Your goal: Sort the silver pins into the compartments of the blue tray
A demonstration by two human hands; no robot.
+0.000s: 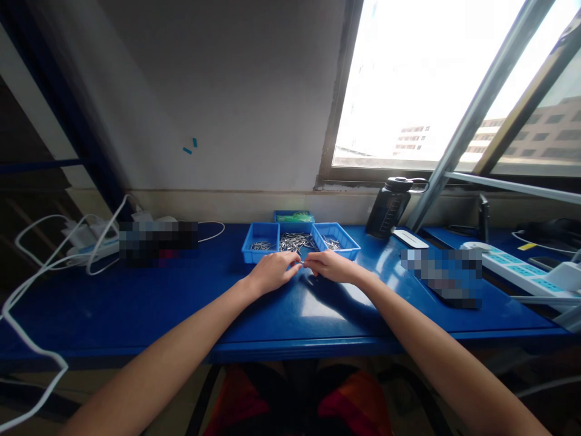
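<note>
Both my hands rest on the blue table [136, 309], fingertips meeting just in front of a heap of small metal pins [295, 241]. My left hand [271, 271] and my right hand [333, 266] are closed in a pinch around a small metal pin [302, 263] held between them. A blue tray [260, 241] with a few pins stands to the left of the heap. Another blue tray [336, 237] with a few pins stands to its right. A smaller blue tray [293, 216] with green contents sits behind them against the wall.
A dark water bottle [388, 207] stands at the back right beside a slanted metal post [472, 115]. A white power strip [521, 272] lies at the far right. White cables [59, 254] and chargers spread over the left end. Blurred items lie left and right.
</note>
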